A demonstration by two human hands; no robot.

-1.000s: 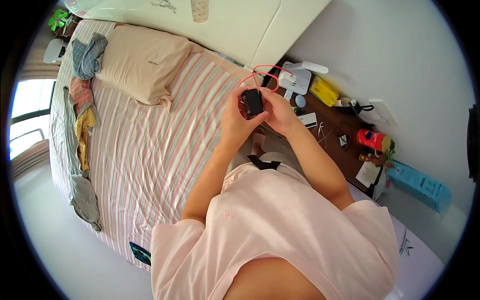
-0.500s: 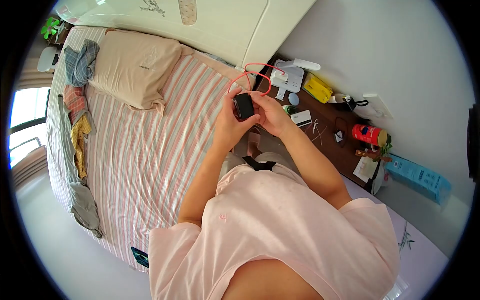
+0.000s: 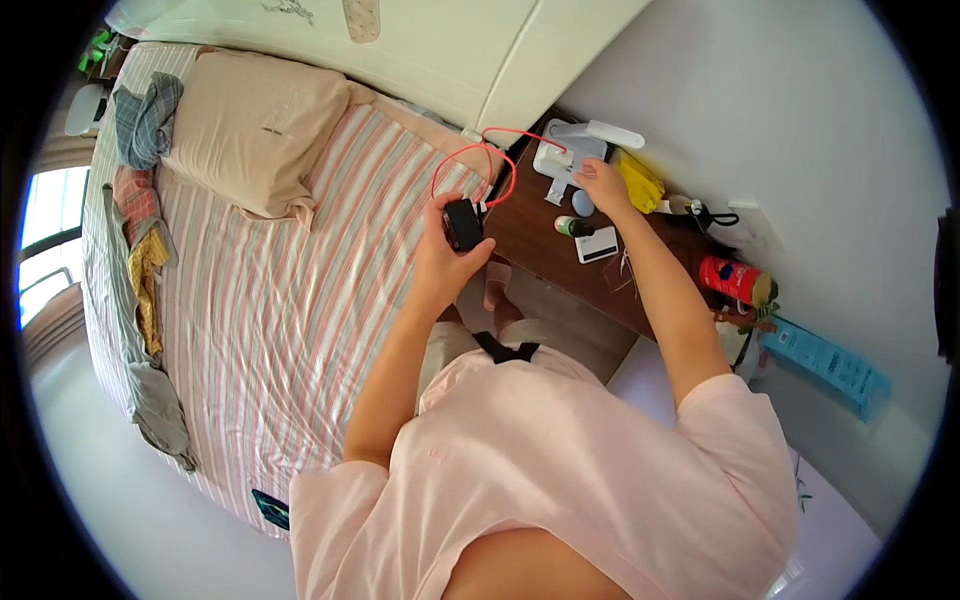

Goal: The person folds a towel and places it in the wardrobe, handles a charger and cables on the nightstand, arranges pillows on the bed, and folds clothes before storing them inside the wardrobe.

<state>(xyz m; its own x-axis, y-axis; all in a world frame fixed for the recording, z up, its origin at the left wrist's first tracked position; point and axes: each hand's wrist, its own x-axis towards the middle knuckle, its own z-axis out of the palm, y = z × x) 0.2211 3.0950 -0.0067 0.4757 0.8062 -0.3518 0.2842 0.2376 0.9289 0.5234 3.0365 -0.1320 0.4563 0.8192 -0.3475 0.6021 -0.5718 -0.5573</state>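
My left hand (image 3: 445, 245) is closed around a small black box-shaped device (image 3: 463, 225), its thumb along the near side. A red cable (image 3: 512, 180) is plugged into the device's right edge and loops up to a white plug in the power strip (image 3: 553, 158). Stretched out to the right, my right hand (image 3: 604, 187) has its fingertips at the strip's right end, slightly bent and with nothing visible between them. Whether they touch the strip I cannot tell. Just below them lie a round pale-blue object (image 3: 583, 203), a small green bottle (image 3: 573, 227) and a white card (image 3: 597, 245).
The dark wooden tabletop (image 3: 530, 232) also bears a yellow pack (image 3: 640, 182), a red can (image 3: 730, 279) and a blue package (image 3: 825, 366) along the wall. To the left is a striped bed (image 3: 300, 330) with a pillow (image 3: 255, 130) and clothes (image 3: 148, 120).
My right hand has let go of the black device and moved up and right to the power strip. My left hand keeps the device, now slightly lower and further left in view.
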